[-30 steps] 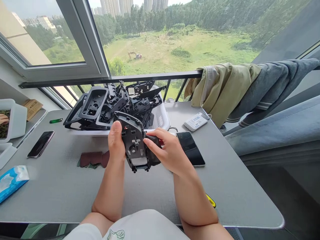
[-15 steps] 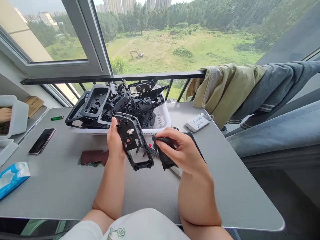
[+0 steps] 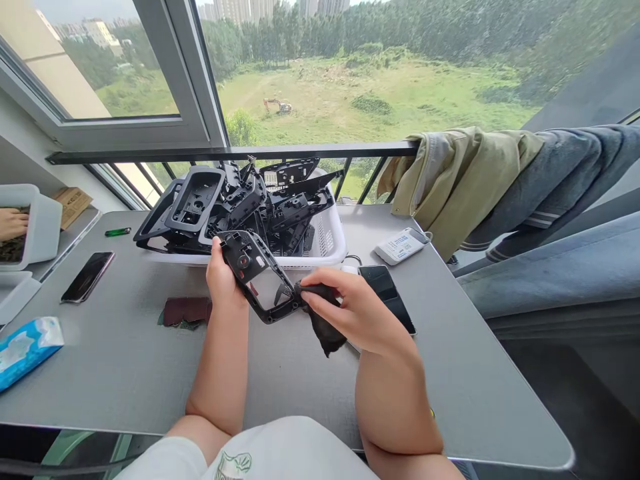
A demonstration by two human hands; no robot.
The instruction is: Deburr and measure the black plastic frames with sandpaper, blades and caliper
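My left hand (image 3: 225,280) grips a black plastic trim frame (image 3: 257,277) by its upper left side, just in front of the basket. The frame is open in the middle and tilted, with moulded clips and a round hole. My right hand (image 3: 350,310) pinches a dark cloth (image 3: 325,330) against the frame's right corner, and the rest of the cloth hangs below. Behind them, a white plastic basket (image 3: 333,243) holds a heap of similar black plastic trim parts (image 3: 225,207).
Dark red sandpaper scraps (image 3: 186,311) lie left of my arms on the grey table (image 3: 125,380). Phones lie at left (image 3: 87,277) and right (image 3: 387,297). A white device (image 3: 400,247), tissue packet (image 3: 27,353), green lighter (image 3: 118,232) and white bin (image 3: 37,227) also stand there.
The frame has turned and now lies flatter, its lower end swung right. The cloth has shifted to its right corner and hangs lower. The view has drifted slightly.
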